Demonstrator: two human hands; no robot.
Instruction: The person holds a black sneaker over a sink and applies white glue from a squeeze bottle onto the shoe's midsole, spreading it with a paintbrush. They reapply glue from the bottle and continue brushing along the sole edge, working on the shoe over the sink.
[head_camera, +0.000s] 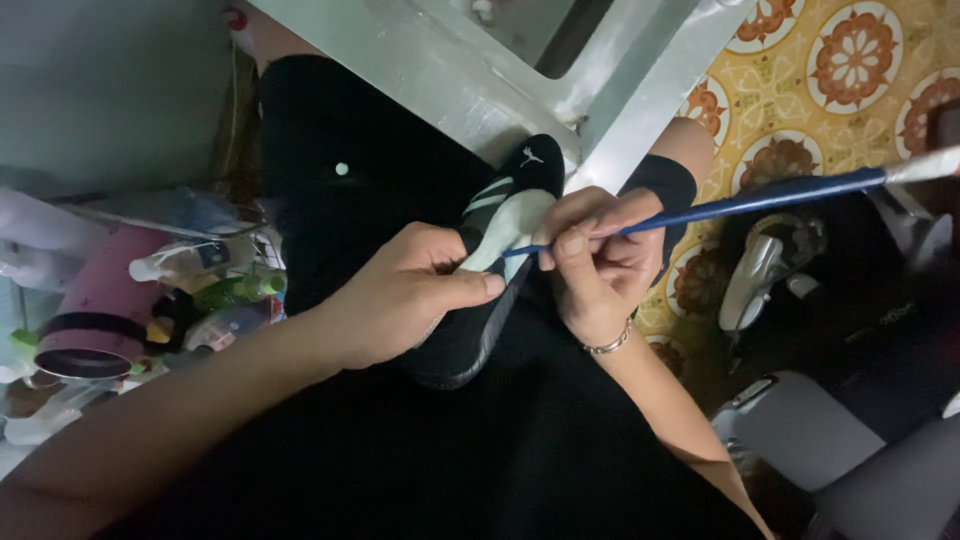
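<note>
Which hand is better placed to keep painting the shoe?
Right hand: it grips the blue brush, whose tip lies against the shoe's white part. The left hand is occupied steadying the shoe.

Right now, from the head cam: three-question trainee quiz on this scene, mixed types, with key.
1. True or false: the right hand holds the blue-handled brush.
2. The left hand grips which item? A) spray bottle B) black shoe C) pink cylinder
3. Fill in: the brush tip meets the shoe's ____ panel.

Key: 1 true; 2 B; 3 white
</note>
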